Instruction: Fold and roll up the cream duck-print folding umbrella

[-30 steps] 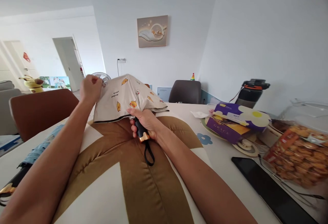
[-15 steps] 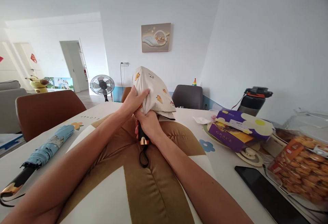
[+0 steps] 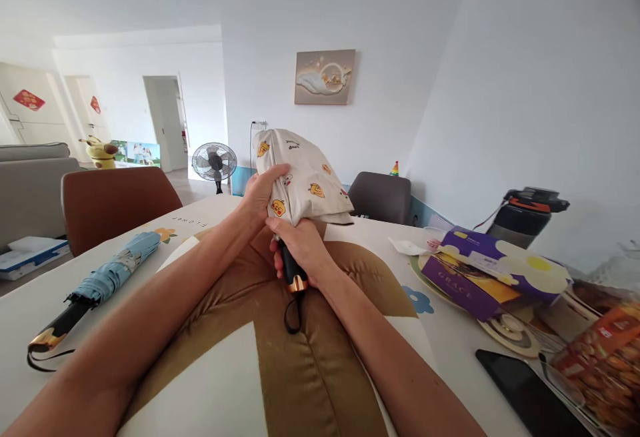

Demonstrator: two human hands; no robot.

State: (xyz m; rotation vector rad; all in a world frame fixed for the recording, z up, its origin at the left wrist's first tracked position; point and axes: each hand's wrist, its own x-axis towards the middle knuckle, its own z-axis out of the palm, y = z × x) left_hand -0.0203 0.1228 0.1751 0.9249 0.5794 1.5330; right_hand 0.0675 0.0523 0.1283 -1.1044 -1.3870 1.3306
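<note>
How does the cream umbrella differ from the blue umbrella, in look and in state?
The left hand and right hand hold the cream umbrella; the blue umbrella lies on the table. The cream umbrella's canopy bulges loosely, while the blue umbrella's is gathered into a narrow bundle. Both have a black handle with a gold-coloured end.

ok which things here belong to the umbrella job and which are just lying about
Job in hand:
duck-print umbrella
right hand, around its handle
left hand, on its canopy

Seemingly just lying about:
furled blue umbrella
purple GRACE box
black tablet
black bottle
</note>
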